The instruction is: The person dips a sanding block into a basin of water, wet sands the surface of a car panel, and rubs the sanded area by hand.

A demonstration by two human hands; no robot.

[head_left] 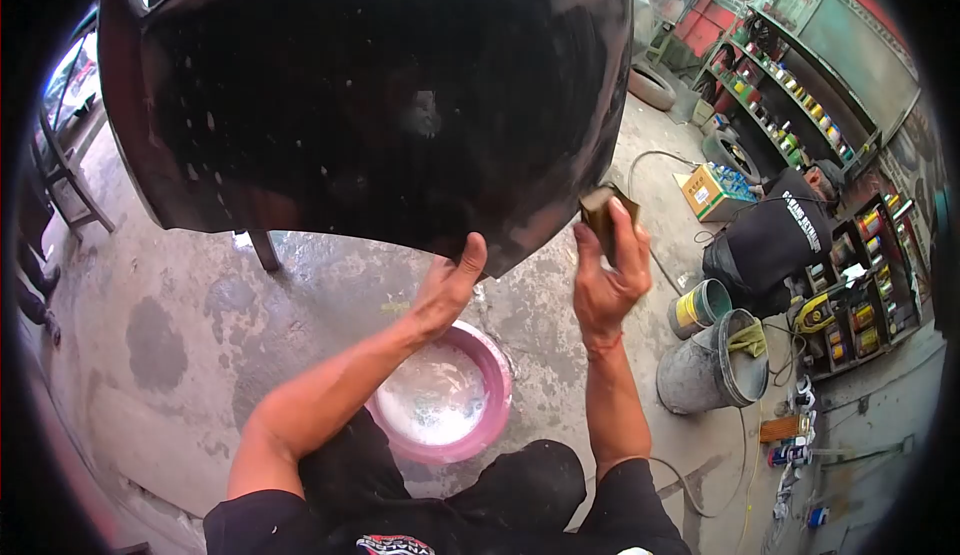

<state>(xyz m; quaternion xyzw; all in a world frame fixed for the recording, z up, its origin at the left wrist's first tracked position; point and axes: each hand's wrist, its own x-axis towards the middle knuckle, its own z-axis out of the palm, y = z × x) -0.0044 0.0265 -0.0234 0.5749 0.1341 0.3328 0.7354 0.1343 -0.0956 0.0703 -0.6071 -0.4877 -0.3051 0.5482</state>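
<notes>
A large black car hood (360, 105) fills the upper middle of the view, its surface marked with pale specks and a dull grey patch. At its lower edge is my left hand (448, 290), the thumb up against the panel and the fingers hidden behind the rim. My right hand (610, 280) pinches a brownish folded piece of sandpaper (600, 217) between thumb and fingers, at the hood's right edge. Whether the sandpaper touches the hood, I cannot tell. Below my left forearm, a pink basin (497, 380) holds whitish, sudsy water.
Grey buckets (690, 365) stand on the concrete floor to the right, near a cardboard box (705, 193) of bottles. Shelves (785, 90) of cans line the right wall. A hose (640, 160) runs across the floor. A yellow power tool (815, 313) lies farther right.
</notes>
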